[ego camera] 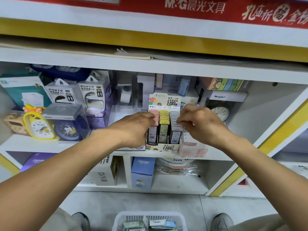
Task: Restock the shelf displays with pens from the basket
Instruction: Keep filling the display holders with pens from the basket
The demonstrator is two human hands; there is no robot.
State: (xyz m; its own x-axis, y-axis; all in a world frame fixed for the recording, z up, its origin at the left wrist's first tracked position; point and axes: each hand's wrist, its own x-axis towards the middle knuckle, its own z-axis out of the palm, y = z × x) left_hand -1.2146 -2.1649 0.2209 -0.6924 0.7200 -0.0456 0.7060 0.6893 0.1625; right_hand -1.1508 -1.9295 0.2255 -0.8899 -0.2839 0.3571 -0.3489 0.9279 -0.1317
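Left hand: your left hand reaches to the left side of the display box; its fingers curl at the pink row, but you cannot tell whether they grip a case or only touch; the fingertips are hidden behind the hand
Display box: a small card tray on the middle shelf, printed "0.7 HB" and "100"; it stands upright between your two hands
Count: three rows of slim cases stand on end, pink, then yellow, then grey; each row is packed tight front to back, too many and too close to count singly
Right hand: your right hand curls its fingers down at the right end of the grey row; you cannot tell whether they pinch a case
Basket: a white slotted basket sits on the floor between your two shoes, with several flat packs in it, pale green, white and blue
Around, left: a yellow duck clock, a dark blue round clock, two "POWER BANK" boxes
Around, right: a clear box just beside the display, partly behind your right wrist; a pale clock farther back
Below: a blue "CRUHRE" box on the lower shelf
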